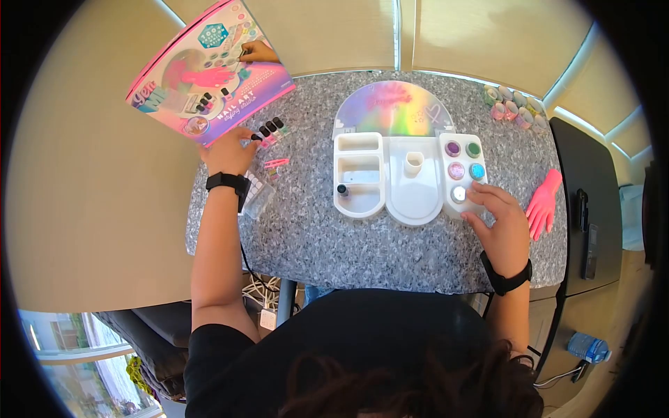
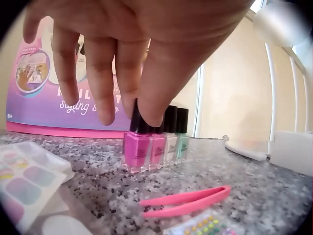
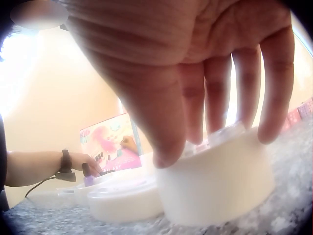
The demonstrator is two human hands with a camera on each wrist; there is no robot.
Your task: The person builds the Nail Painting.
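My left hand (image 1: 228,155) pinches the black cap of a magenta nail polish bottle (image 2: 136,149) between thumb and index finger. Pink, pale and mint nail polish bottles (image 2: 182,143) stand in a row beside it. In front lie pink tweezers (image 2: 188,200). My right hand (image 1: 503,226) rests over the near right corner of the white nail studio tray (image 1: 415,198), fingers fairly straight. Its thumb and fingertips are at the rim around a silver-white pot (image 1: 458,194). Purple, green, pink and blue glitter pots (image 1: 477,171) fill the other holes. One dark-capped bottle (image 1: 343,190) stands in the left compartment.
The nail art box (image 1: 216,76) stands behind my left hand. Sticker sheets (image 2: 36,178) and a small gem pack (image 2: 203,225) lie nearby. A pink model hand (image 1: 543,205) lies to the right. Several small containers (image 1: 512,108) stand at the back right of the speckled table (image 1: 306,244).
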